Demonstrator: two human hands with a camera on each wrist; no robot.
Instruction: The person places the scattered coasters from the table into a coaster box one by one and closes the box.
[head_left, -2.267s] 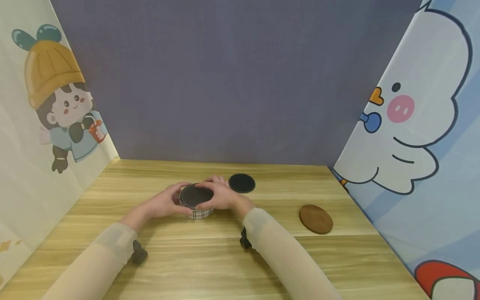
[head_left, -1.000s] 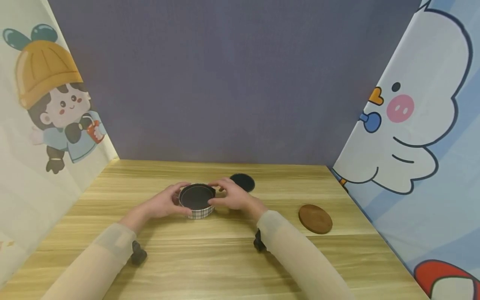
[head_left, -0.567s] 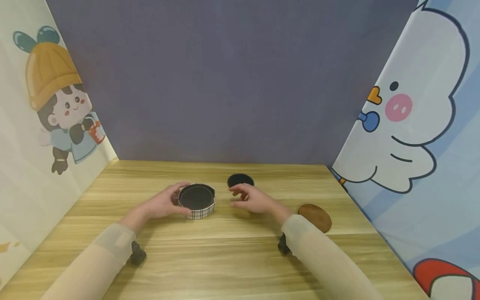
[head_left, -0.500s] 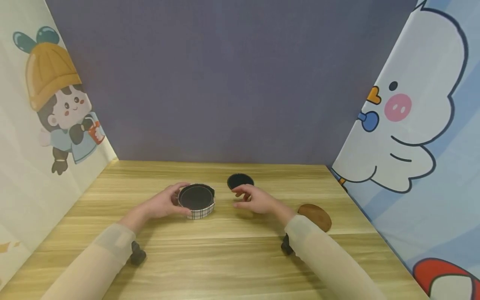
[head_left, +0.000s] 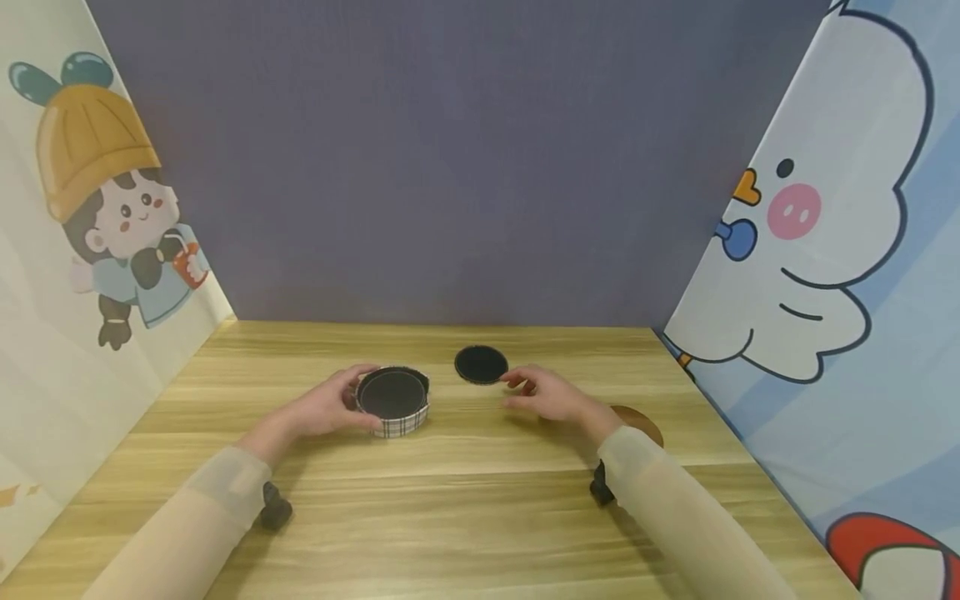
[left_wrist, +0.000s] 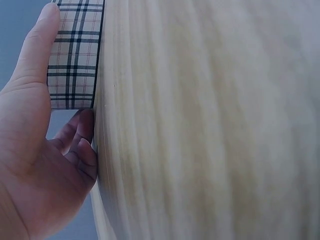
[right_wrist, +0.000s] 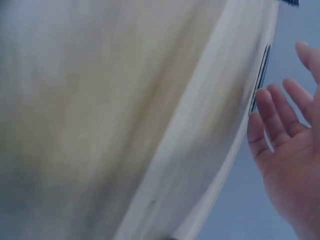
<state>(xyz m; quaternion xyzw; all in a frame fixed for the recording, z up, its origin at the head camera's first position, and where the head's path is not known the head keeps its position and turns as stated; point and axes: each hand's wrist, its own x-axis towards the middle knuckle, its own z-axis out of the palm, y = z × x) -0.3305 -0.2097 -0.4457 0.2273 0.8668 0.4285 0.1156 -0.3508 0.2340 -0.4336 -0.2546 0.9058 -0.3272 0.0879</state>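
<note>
My left hand [head_left: 333, 403] holds the left side of a round plaid coaster holder [head_left: 401, 427], thumb in front and fingers around the back. The holder stands upright on the table, black inside, with a gap in its rim at the right. In the left wrist view the thumb lies along the holder's plaid wall [left_wrist: 75, 60]. To the right, my right hand [head_left: 551, 395] hovers low over the table with loosely bent fingers and holds nothing. Its fingertips are close to the near right edge of a flat black round coaster [head_left: 482, 365].
A brown wooden disc [head_left: 639, 421] lies to the right, partly hidden by the right forearm. The wood-grain table [head_left: 420, 517] meets a grey-purple panel [head_left: 450, 167] at the back. Printed panels with cartoon figures stand along the left and right sides.
My right hand has let go of the coaster holder and moved away to the right, past the black coaster. The left hand and the holder have stayed in place.
</note>
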